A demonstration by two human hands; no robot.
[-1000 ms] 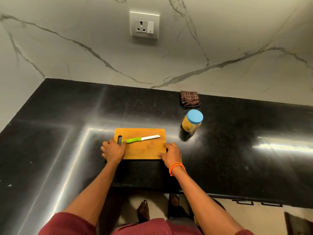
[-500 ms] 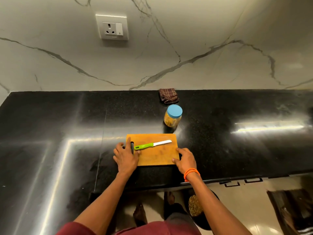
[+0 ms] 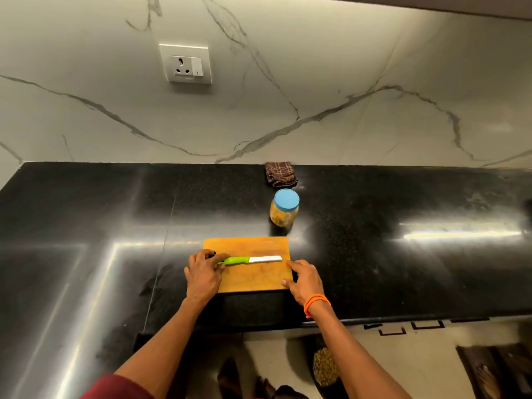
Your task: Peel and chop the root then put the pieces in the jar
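A: What were the hands doing?

B: The left hand (image 3: 203, 274) lay on the left end of the cutting board (image 3: 253, 276), fingers loosely spread over the butt of the knife (image 3: 250, 260) handle. I could not tell whether it gripped the handle or only rested on it. The right hand (image 3: 304, 279) sat at the board's right edge, fingers straight and relaxed, thumb touching the near right corner, holding nothing. An orange band (image 3: 316, 302) circled that wrist.

A: And the knife?

B: It lay flat across the board, green handle to the left, pale blade pointing right.

A: Where was the root?

B: I saw none on the board. A small dark thing (image 3: 212, 254) peeked out just beyond the left fingers, too hidden to name.

A: The jar?

B: The jar (image 3: 284, 208) stood upright on the black counter (image 3: 374, 254), just beyond the board's far right corner, blue lid on, yellowish contents inside. A folded checked cloth (image 3: 281, 174) lay behind it, by the marble wall (image 3: 316, 82), which carried a socket (image 3: 185, 64).
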